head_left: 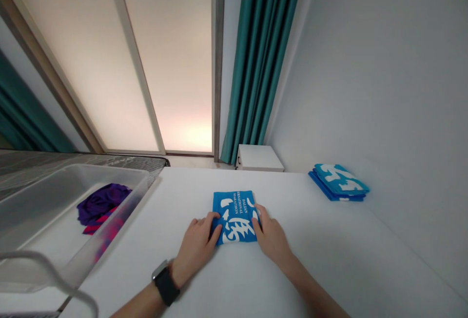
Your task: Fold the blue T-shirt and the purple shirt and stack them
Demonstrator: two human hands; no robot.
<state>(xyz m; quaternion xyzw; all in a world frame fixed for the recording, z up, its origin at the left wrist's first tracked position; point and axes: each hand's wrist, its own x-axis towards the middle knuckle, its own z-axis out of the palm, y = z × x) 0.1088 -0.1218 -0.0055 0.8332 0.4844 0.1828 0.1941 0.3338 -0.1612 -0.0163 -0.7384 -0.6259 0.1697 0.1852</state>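
A folded blue cloth with white characters and the words "Dalian International Marathon" lies flat on the white table. My left hand, a dark-banded watch on its wrist, grips the cloth's left edge between thumb and fingers. On the opposite edge my right hand holds the cloth in the same way. Farther right, against the wall, rests a stack of folded blue cloths with similar white print, apart from both hands.
A translucent plastic bin stands at the left with a crumpled purple and red cloth inside. A grey cable curves across the lower left. Beyond the table are a small white cabinet and a green curtain.
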